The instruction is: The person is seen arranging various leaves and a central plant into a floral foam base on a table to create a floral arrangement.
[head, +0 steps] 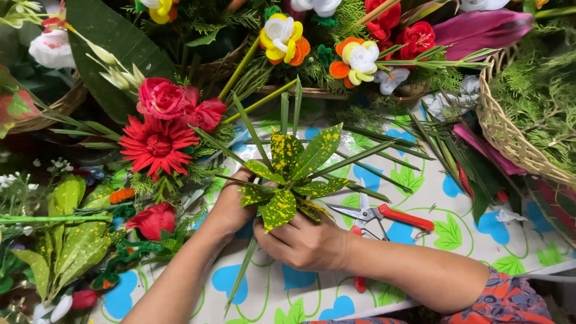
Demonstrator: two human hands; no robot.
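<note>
A small bunch of yellow-speckled green leaves [292, 174] is being gathered at its base, and the grip is tight: the right hand [306, 240] is curled closed around the stems, fingers pressed together beneath the lowest leaf, while the left hand [231, 207] is cupped against the same bundle from the other side, its fingertips hidden behind the foliage, so how firmly it pinches cannot be told. Long narrow green blades [336, 165] are fanned out from the cluster, and one thin stem [240, 279] is trailed down toward the near edge of the table [420, 192], which is covered in a blue-and-green leaf-print cloth. The step in hand appears to be the bunching and aligning of a leafy spray above the middle of the table; the next move seems to call for a steady hold while the stems are evened. Just beside the right wrist, red-handled snips [384, 216] are lying open. Toward the left edge, red flowers [159, 144] are massed; at the right edge a woven basket [510, 141] of greenery is seen.
</note>
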